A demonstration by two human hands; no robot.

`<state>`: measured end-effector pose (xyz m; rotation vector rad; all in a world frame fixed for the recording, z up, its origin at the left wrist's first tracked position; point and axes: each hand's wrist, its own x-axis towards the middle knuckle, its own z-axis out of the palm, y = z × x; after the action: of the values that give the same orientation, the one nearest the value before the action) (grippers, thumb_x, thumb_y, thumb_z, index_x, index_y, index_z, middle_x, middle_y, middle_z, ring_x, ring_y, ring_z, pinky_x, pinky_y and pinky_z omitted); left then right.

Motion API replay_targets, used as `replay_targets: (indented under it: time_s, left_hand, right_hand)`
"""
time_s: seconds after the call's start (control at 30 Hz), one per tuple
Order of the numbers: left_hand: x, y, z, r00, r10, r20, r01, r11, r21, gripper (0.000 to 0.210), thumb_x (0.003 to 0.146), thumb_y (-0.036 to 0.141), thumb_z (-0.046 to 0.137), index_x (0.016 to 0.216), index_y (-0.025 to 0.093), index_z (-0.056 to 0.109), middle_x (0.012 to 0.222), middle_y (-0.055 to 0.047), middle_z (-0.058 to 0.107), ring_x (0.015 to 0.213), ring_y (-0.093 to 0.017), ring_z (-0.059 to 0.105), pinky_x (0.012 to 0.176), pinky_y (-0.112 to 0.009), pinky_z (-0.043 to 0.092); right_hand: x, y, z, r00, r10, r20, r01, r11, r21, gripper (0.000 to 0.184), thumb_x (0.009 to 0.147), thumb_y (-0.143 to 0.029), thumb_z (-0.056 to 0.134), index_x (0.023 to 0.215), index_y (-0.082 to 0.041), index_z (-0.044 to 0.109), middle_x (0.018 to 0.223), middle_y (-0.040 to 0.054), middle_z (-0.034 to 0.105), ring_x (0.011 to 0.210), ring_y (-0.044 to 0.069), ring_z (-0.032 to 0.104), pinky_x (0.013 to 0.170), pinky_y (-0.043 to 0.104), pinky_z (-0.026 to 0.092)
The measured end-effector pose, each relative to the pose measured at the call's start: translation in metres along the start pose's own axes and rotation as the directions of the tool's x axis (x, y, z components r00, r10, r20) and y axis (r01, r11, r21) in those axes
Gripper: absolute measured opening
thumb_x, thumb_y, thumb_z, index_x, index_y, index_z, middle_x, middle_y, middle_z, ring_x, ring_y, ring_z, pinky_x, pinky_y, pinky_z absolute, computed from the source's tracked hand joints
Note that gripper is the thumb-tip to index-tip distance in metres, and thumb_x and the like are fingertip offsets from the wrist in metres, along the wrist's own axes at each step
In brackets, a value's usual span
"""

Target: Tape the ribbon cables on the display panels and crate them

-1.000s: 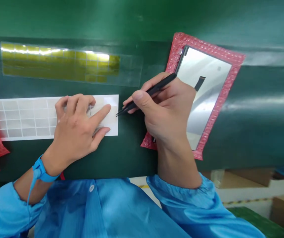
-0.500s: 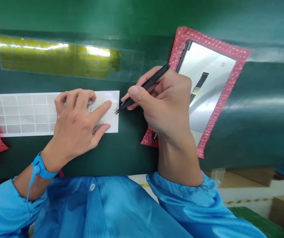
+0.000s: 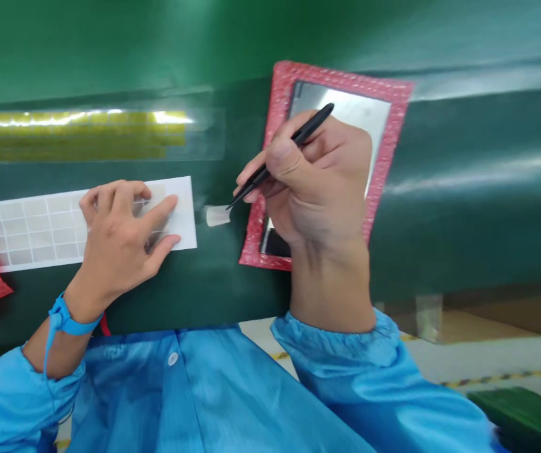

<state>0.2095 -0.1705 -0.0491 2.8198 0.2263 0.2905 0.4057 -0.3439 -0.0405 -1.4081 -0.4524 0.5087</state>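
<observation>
- My left hand (image 3: 114,233), half-curled, fingers spread, rests on a white gridded rectangular sheet (image 3: 39,229).
- My right hand (image 3: 320,179) pinches slim black tweezers (image 3: 314,126), tips at whitish film (image 3: 216,217) beside the sheet — likely light, floppy; edge-hold suits.

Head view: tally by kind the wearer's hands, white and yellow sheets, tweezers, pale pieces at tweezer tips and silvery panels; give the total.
Left hand and right hand: 2
White sheet and yellow sheet: 2
Tweezers: 1
Pale piece: 1
Silvery panel: 1
Total: 7
</observation>
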Motion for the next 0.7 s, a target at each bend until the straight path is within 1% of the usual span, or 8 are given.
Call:
replay_targets:
  time_s: [0.07, 0.13, 0.23, 0.3, 0.37, 0.43, 0.53, 0.7]
  left_hand:
    - [0.001, 0.004, -0.004, 0.998, 0.045, -0.047, -0.044, 0.999, 0.025, 0.033, 0.098, 0.042, 0.071, 0.130, 0.033, 0.069, 0.129, -0.012, 0.066, 0.125, -0.038, 0.058, 0.106, -0.062, 0.037]
    - [0.006, 0.019, -0.007, 0.987, 0.091, -0.136, -0.089, 0.996, 0.023, 0.024, 0.097, 0.031, 0.072, 0.121, 0.032, 0.071, 0.125, -0.011, 0.069, 0.122, -0.036, 0.063, 0.107, -0.063, 0.038]
    - [0.019, 0.061, -0.002, 0.960, 0.139, -0.241, -0.154, 0.987, -0.043, 0.019, 0.094, 0.019, 0.073, 0.111, 0.026, 0.074, 0.116, -0.010, 0.073, 0.117, -0.033, 0.068, 0.110, -0.062, 0.038]
    - [0.030, 0.094, 0.008, 0.957, 0.161, -0.242, -0.189, 0.977, -0.096, 0.015, 0.095, 0.016, 0.070, 0.109, 0.021, 0.075, 0.111, -0.010, 0.075, 0.112, -0.031, 0.069, 0.108, -0.058, 0.041]
    - [0.040, 0.119, 0.021, 0.962, 0.170, -0.212, -0.201, 0.971, -0.132, 0.015, 0.097, 0.014, 0.067, 0.109, 0.017, 0.075, 0.109, -0.010, 0.076, 0.109, -0.029, 0.069, 0.100, -0.052, 0.043]
    - [0.046, 0.132, 0.031, 0.972, 0.162, -0.167, -0.187, 0.972, -0.143, 0.016, 0.098, 0.013, 0.066, 0.111, 0.013, 0.075, 0.109, -0.012, 0.076, 0.106, -0.029, 0.068, 0.092, -0.048, 0.044]
    - [0.048, 0.133, 0.039, 0.977, 0.166, -0.133, -0.183, 0.975, -0.128, 0.020, 0.098, 0.014, 0.068, 0.116, 0.009, 0.075, 0.109, -0.015, 0.075, 0.107, -0.032, 0.066, 0.088, -0.047, 0.043]
    - [0.047, 0.129, 0.039, 0.976, 0.183, -0.121, -0.199, 0.970, -0.141, 0.022, 0.096, 0.013, 0.071, 0.117, 0.008, 0.075, 0.112, -0.018, 0.074, 0.110, -0.035, 0.066, 0.087, -0.049, 0.045]
  right_hand:
    - [-0.001, -0.007, -0.026, 0.993, -0.044, -0.110, 0.045, 0.999, 0.002, 0.041, 0.081, -0.056, 0.093, 0.082, -0.028, 0.063, 0.070, -0.0027, 0.073, 0.051, 0.015, 0.065, 0.042, 0.026, 0.052]
    - [-0.006, -0.013, -0.056, 0.976, -0.076, -0.206, 0.069, 0.997, -0.041, 0.038, 0.077, -0.051, 0.096, 0.078, -0.028, 0.065, 0.067, -0.0018, 0.073, 0.047, 0.015, 0.062, 0.037, 0.026, 0.048]
    - [-0.019, -0.015, -0.093, 0.965, -0.039, -0.258, 0.005, 0.991, -0.132, 0.038, 0.074, -0.047, 0.098, 0.073, -0.029, 0.065, 0.062, -0.0008, 0.072, 0.043, 0.016, 0.059, 0.034, 0.028, 0.045]
    - [-0.028, -0.015, -0.106, 0.964, 0.012, -0.266, -0.051, 0.989, -0.142, 0.037, 0.075, -0.046, 0.097, 0.074, -0.028, 0.065, 0.062, -0.0005, 0.072, 0.041, 0.016, 0.059, 0.034, 0.028, 0.045]
    - [-0.035, -0.013, -0.111, 0.959, 0.035, -0.282, -0.071, 0.990, -0.119, 0.035, 0.076, -0.043, 0.097, 0.076, -0.025, 0.066, 0.062, 0.0002, 0.072, 0.041, 0.016, 0.060, 0.034, 0.026, 0.047]
    - [-0.038, -0.010, -0.109, 0.958, 0.034, -0.285, -0.069, 0.991, -0.111, 0.035, 0.078, -0.041, 0.096, 0.078, -0.023, 0.066, 0.062, 0.0002, 0.072, 0.043, 0.017, 0.064, 0.034, 0.025, 0.048]
    - [-0.040, -0.007, -0.105, 0.962, 0.036, -0.271, -0.075, 0.988, -0.136, 0.033, 0.083, -0.040, 0.094, 0.082, -0.025, 0.064, 0.063, -0.0024, 0.071, 0.050, 0.019, 0.070, 0.035, 0.025, 0.049]
    - [-0.042, -0.007, -0.103, 0.961, 0.048, -0.273, -0.097, 0.981, -0.169, 0.028, 0.087, -0.032, 0.091, 0.082, -0.027, 0.063, 0.063, -0.0026, 0.070, 0.053, 0.020, 0.072, 0.033, 0.025, 0.046]
